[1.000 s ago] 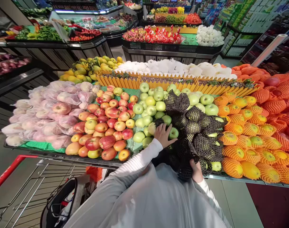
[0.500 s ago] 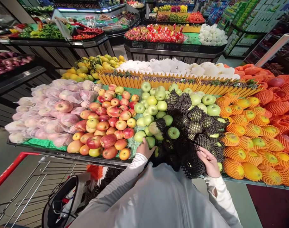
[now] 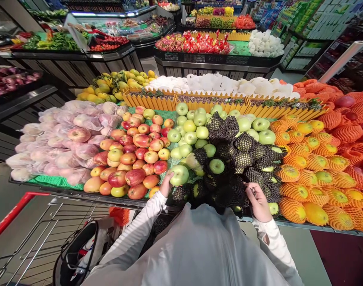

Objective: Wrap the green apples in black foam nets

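The left hand [image 3: 167, 183] has shifted toward nine o'clock and now clasps a green apple [image 3: 180, 174] at the view's six o'clock, just beside the red apples [image 3: 135, 177], so one fruit is secured; the right hand [image 3: 259, 200], at four o'clock, remains pinched on black netting [image 3: 231, 194].

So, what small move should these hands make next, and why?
Perhaps bring the smooth, round green fruit held in the left hand toward the black mesh netting pinched in the right hand: that fruit is bare, while many netted green fruits close by are wrapped in black mesh.
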The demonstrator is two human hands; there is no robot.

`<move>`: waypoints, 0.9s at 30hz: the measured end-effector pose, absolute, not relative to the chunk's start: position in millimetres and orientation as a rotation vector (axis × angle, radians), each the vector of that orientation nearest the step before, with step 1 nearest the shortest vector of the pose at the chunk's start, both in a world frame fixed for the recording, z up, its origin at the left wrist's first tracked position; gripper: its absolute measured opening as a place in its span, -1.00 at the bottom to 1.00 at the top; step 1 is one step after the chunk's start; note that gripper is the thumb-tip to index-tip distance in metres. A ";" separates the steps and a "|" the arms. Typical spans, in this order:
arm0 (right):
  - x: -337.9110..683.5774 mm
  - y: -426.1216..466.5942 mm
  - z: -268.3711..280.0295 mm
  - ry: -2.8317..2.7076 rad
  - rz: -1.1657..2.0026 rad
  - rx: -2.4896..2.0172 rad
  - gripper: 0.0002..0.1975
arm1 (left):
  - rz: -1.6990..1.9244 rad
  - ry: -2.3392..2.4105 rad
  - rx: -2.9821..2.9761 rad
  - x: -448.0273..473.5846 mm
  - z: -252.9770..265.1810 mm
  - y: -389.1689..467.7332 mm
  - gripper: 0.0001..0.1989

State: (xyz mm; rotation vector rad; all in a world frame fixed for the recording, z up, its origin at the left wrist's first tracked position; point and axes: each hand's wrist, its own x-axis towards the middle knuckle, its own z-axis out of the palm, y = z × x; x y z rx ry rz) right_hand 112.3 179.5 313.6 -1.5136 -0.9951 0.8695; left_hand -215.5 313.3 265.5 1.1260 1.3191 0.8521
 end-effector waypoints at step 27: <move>64.9 239.9 371.5 -1.948 1.237 -1.148 -0.71 | 0.634 0.775 1.162 -151.5 301.8 270.9 -0.36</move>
